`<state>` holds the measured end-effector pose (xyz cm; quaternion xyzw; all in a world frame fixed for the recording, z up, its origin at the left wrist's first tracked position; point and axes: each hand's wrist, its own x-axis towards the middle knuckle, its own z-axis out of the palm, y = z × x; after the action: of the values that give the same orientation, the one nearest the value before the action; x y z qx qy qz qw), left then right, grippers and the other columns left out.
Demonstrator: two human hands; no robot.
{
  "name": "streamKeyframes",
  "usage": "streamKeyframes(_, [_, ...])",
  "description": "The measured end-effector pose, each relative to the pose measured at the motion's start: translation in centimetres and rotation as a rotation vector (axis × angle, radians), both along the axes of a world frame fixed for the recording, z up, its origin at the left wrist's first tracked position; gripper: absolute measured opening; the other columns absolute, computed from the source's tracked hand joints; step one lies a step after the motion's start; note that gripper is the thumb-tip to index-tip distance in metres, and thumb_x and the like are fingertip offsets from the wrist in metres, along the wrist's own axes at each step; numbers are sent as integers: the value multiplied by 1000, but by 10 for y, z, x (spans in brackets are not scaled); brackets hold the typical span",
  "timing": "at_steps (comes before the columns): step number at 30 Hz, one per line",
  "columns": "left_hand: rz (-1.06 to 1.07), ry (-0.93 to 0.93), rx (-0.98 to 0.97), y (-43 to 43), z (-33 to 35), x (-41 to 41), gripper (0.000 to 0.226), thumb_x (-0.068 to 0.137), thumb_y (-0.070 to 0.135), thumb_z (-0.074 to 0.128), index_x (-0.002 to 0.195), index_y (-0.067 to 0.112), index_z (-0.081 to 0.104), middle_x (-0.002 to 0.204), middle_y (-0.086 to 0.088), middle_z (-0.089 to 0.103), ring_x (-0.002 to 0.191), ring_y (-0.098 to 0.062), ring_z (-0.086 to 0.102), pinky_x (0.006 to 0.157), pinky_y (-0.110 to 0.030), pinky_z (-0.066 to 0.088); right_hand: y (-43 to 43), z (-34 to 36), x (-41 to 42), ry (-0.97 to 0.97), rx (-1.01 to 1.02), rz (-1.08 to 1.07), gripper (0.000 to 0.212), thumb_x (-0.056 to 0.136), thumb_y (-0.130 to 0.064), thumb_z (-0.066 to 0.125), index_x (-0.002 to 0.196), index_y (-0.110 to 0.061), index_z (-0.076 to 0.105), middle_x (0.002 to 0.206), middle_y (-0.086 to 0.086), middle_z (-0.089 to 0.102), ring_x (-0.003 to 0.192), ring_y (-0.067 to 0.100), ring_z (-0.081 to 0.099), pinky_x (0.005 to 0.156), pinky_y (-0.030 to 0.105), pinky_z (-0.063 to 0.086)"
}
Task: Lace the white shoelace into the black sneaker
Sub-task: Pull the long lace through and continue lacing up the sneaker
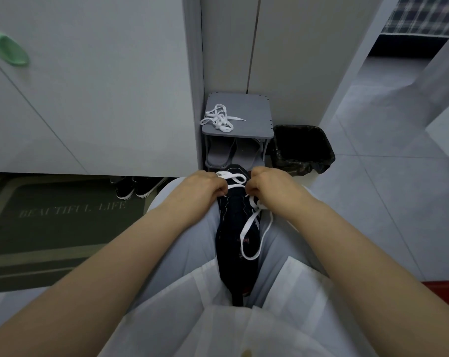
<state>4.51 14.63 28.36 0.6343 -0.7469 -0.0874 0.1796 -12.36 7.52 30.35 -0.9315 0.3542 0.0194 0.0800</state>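
The black sneaker (pixel 235 228) lies lengthwise between my thighs, toe pointing away from me. A white shoelace (pixel 254 228) crosses its front eyelets and hangs in a long loop down the sneaker's right side. My left hand (pixel 205 188) has its fingers curled round the lace at the left eyelets. My right hand (pixel 267 186) pinches the lace at the right eyelets. The fingertips of both hands are hidden under the knuckles.
A second white shoelace (pixel 219 118) lies bunched on a small grey shoe rack (pixel 249 109) ahead, with grey slippers (pixel 220 153) under it. A black bin (pixel 301 148) stands to its right. A dark doormat (pixel 63 217) and black shoes (pixel 135 186) lie left by white cabinet doors.
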Motion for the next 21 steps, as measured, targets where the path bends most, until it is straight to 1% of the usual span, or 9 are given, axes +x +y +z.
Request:
streamKeyframes(4, [9, -9, 8, -9, -2, -3, 11, 84, 10, 61, 88, 8, 71, 92, -13, 62, 90, -30, 53, 77, -32, 37, 3, 4, 7, 77, -18, 23, 23, 84, -3, 53, 102, -10, 66, 92, 3, 40, 86, 26, 52, 64, 29, 31])
streamKeyframes(6, [19, -56, 67, -14, -2, -4, 13, 85, 13, 61, 92, 11, 72, 96, -11, 63, 95, -28, 52, 81, -31, 36, 4, 1, 8, 10, 9, -4, 23, 85, -4, 54, 103, -11, 67, 93, 4, 45, 91, 26, 56, 66, 30, 35])
streamKeyframes(9, [52, -68, 90, -15, -4, -4, 16, 85, 17, 61, 97, 13, 71, 99, -8, 68, 97, -26, 55, 86, -31, 38, 8, -6, 6, -163, 91, -141, 22, 88, -11, 56, 108, -12, 67, 105, 7, 59, 101, 25, 56, 77, 28, 38])
streamKeyframes(11, [75, -81, 51, -11, -5, -6, 19, 88, 22, 59, 98, 13, 71, 97, -8, 70, 95, -27, 57, 84, -32, 39, 11, -9, 3, -279, 131, -242, 16, 87, -15, 60, 100, -11, 67, 102, 7, 63, 99, 24, 57, 77, 27, 38])
streamKeyframes(13, [80, -150, -17, -2, -6, -11, 28, 89, 34, 54, 92, 12, 72, 90, -9, 70, 90, -28, 58, 80, -33, 39, 14, -12, 1, -339, 135, -287, 13, 85, -15, 62, 95, -11, 69, 99, 7, 64, 95, 23, 57, 77, 28, 41])
streamKeyframes(15, [106, -251, -50, 6, -5, -20, 38, 85, 48, 51, 89, 15, 70, 88, -7, 68, 91, -25, 58, 82, -34, 38, 17, -15, 1, -333, 147, -298, 16, 87, -15, 59, 98, -11, 71, 100, 8, 63, 95, 23, 57, 81, 32, 45])
streamKeyframes(16, [134, -284, -45, 9, -5, -23, 40, 82, 52, 51, 92, 18, 69, 91, -4, 67, 95, -23, 57, 87, -33, 36, 18, -16, 1, -316, 151, -292, 19, 89, -14, 57, 100, -11, 71, 100, 9, 62, 95, 24, 57, 82, 34, 45])
streamKeyframes(18, [217, -303, -15, 12, -5, -27, 42, 76, 54, 52, 99, 23, 66, 97, 2, 65, 105, -19, 52, 100, -33, 25, 22, -18, 0, -306, 137, -269, 22, 90, -15, 53, 102, -10, 71, 100, 11, 62, 96, 26, 57, 82, 35, 45])
streamKeyframes(21, [295, -294, 33, 10, -4, -25, 34, 75, 46, 56, 102, 25, 60, 101, 6, 63, 112, -17, 46, 102, -35, 13, 31, -18, 0, -301, 95, -273, 29, 88, -31, 57, 106, -11, 69, 104, 11, 60, 102, 28, 52, 86, 35, 43])
